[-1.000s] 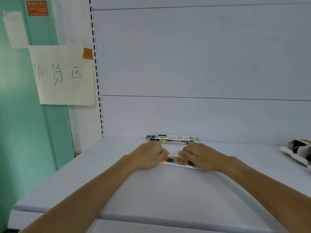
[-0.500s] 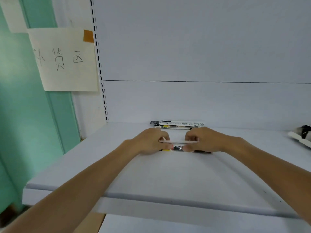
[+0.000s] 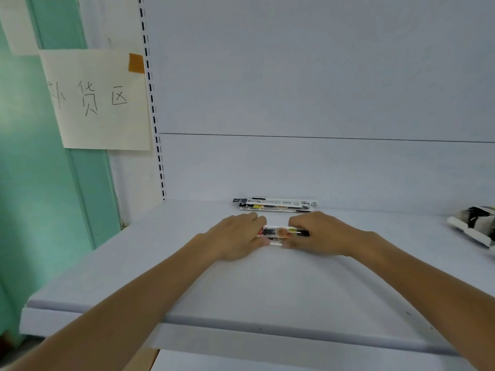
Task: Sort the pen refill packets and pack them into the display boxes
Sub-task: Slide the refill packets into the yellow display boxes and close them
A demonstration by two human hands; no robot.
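Both hands meet over a small bundle of pen refill packets (image 3: 276, 232) on the white shelf (image 3: 267, 290). My left hand (image 3: 235, 236) grips the bundle's left end and my right hand (image 3: 318, 234) grips its right end, fingers curled round it. Only the printed middle of the bundle shows between the hands. Behind them, against the back panel, lies a second flat stack of refill packets (image 3: 276, 204) with black and white labels.
A white display box (image 3: 474, 226) with dark packets in it sits at the shelf's far right edge. A paper sign (image 3: 96, 100) hangs on the slotted upright at the left, beside a green wall. A lower shelf shows beneath the front edge.
The hands have turned the bundle from lying flat to held on edge, then squared it between them. The camera has tipped down slightly, so the shelf front shows more.
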